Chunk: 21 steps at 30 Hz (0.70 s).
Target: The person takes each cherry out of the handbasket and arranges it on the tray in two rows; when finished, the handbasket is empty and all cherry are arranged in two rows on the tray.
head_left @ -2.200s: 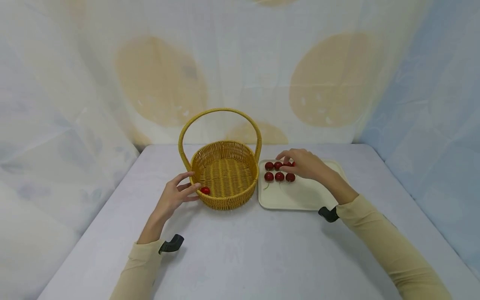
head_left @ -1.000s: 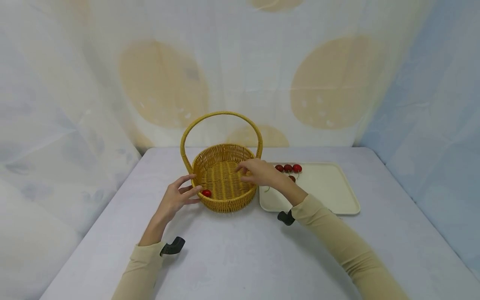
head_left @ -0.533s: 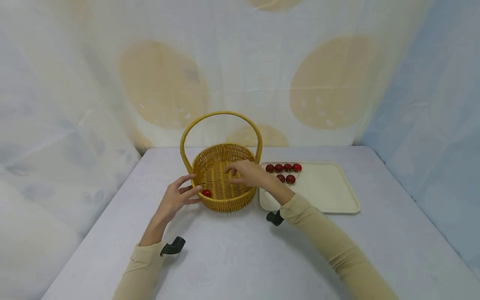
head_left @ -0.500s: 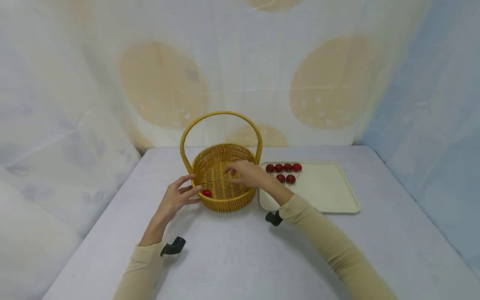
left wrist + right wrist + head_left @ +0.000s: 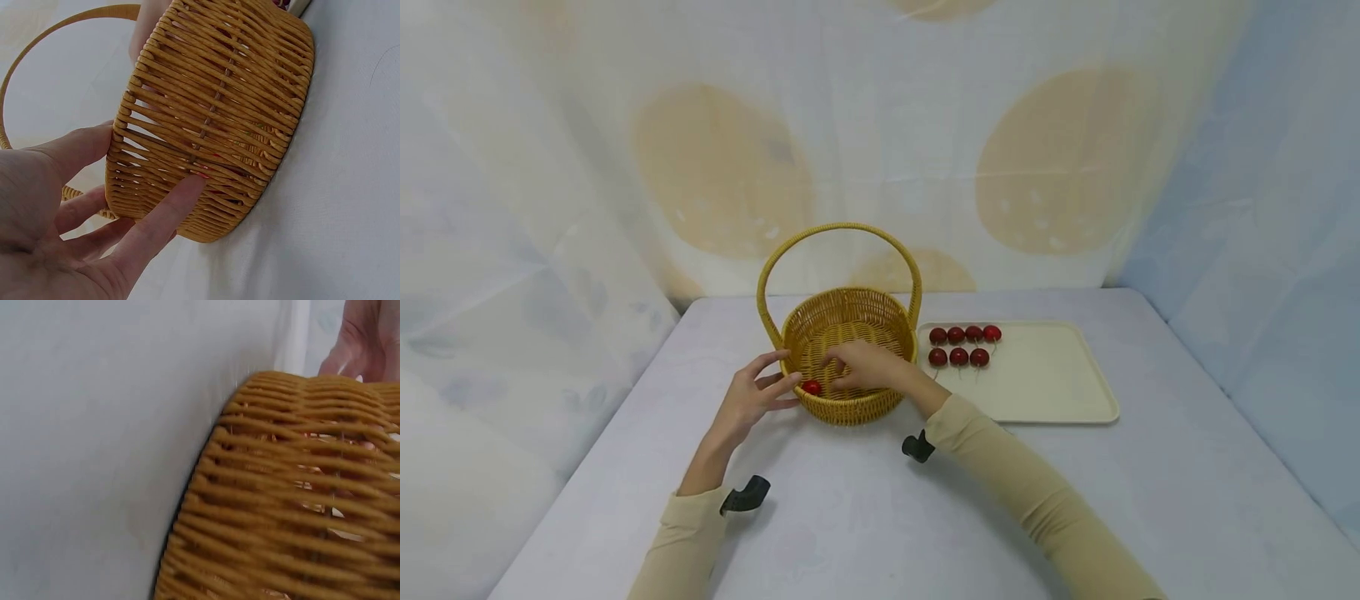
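Note:
A round yellow wicker basket with a tall arched handle stands on the table. One red cherry lies inside at its left front. My left hand holds the basket's left rim; in the left wrist view, a fingertip presses the outer weave and the thumb lies against the rim. Inside the basket, my right hand hovers with loosely bent fingers, just right of the cherry and apart from it. Nothing shows between those fingers. The right wrist view is mostly basket wall, which hides the right hand's fingertips.
To the basket's right lies a cream tray, close against it. Two rows of stemmed cherries sit on the tray's left part. White curtains with tan spots hang behind and at the sides of the table.
My right hand has left the tray's back row of cherries and moved left into the basket, then lower toward the cherry there. The left hand and basket have stayed in place.

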Motion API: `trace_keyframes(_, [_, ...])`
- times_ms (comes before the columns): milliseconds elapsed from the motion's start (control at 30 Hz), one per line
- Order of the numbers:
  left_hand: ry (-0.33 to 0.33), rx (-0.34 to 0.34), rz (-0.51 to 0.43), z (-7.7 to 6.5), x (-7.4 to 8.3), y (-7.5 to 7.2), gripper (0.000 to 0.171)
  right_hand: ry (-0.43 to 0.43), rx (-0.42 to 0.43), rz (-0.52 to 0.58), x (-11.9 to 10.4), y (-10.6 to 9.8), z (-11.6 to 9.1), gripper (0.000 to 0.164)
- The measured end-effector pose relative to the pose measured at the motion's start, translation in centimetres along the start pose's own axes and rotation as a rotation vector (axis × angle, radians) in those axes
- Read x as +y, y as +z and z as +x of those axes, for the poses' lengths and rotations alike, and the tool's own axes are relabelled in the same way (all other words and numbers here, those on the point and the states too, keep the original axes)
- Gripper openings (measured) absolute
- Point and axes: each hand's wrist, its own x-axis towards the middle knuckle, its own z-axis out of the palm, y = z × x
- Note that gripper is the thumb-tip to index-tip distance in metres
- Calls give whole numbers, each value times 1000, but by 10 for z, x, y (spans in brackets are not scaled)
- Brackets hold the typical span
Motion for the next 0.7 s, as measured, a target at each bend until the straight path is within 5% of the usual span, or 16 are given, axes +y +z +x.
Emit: trace_keyframes(700, [-9,10,15,0,-1,-1,71,48,-68,23,-18,17,20,41])
